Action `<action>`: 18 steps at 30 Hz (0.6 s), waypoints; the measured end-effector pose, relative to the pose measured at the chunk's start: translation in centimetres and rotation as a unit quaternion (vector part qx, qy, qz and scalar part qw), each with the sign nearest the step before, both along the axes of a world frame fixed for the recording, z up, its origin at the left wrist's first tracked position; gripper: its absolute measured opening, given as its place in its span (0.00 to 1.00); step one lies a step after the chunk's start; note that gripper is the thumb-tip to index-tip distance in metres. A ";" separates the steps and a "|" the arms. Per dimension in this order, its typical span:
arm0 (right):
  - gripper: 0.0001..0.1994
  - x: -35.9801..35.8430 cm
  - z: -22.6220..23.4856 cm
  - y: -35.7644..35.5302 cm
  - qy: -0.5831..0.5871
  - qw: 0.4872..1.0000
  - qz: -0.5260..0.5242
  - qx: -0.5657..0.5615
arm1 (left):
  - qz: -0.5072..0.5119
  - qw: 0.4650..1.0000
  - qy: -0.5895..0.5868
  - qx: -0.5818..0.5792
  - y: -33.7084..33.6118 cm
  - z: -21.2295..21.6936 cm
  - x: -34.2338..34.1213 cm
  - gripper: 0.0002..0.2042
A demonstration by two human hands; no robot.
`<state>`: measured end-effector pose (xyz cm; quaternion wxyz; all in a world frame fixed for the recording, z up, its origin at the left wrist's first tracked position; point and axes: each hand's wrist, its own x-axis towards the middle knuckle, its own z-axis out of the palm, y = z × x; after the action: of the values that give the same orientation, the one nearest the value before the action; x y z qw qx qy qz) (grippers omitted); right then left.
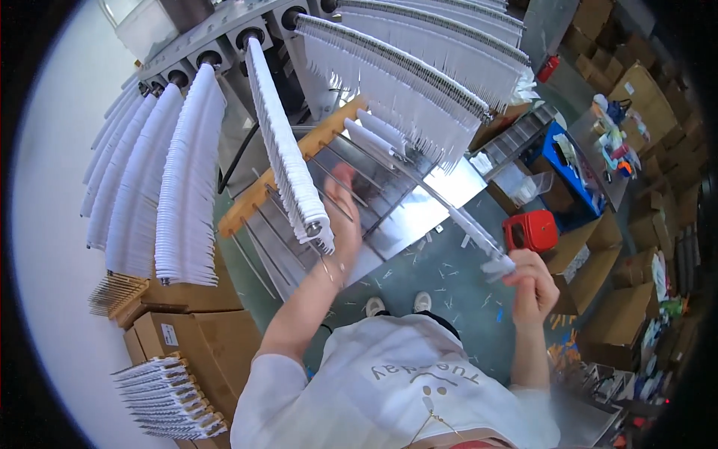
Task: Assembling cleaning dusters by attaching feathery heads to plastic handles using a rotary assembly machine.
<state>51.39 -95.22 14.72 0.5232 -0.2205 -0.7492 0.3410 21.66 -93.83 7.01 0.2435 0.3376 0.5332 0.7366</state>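
In front of me a wooden bar (pixel 250 197) carries a row of thin metal rods. My left hand (pixel 344 209) reaches up among these rods, partly behind a hanging rod of white pieces (pixel 284 153); its fingers are too hidden to tell whether they grip anything. Out to the right, my right hand (pixel 532 286) is closed at the end of a long rod, its fingers pinching the small white pieces (pixel 497 263) there. More white pieces (pixel 378 135) sit near the bar's far end. Below the rods lies a shiny metal plate (pixel 404 224).
Rods packed with white pieces (pixel 191 172) fan out from a grey machine (pixel 224 30). Cardboard boxes (pixel 198 337) stand at left, with a rack of white-covered rods (pixel 168 396). At right are a red stool (pixel 529 230), a blue bin (pixel 561 172) and open cartons (pixel 624 314). White scraps litter the floor.
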 end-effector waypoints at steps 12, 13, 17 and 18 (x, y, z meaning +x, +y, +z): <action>0.06 0.1 0.9 1.4 -0.056 0.998 -0.032 -0.009 | 0.028 0.995 -0.078 0.056 5.8 -0.5 -0.8 0.13; 0.05 -0.5 0.6 2.1 -0.055 0.998 -0.021 0.007 | 0.001 0.999 0.000 0.033 4.9 -0.1 0.4 0.13; 0.09 0.8 0.0 3.0 -0.032 0.999 0.004 -0.041 | -0.058 0.997 -0.049 -0.006 1.6 1.8 7.5 0.11; 0.09 1.9 0.0 2.9 -0.034 0.999 0.008 -0.041 | -0.054 0.997 -0.051 -0.006 1.1 2.1 8.5 0.11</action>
<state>53.30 -92.27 14.74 0.4855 -0.2467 -0.7537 0.3679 30.20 -92.71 9.12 0.3111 0.3267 0.5054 0.7356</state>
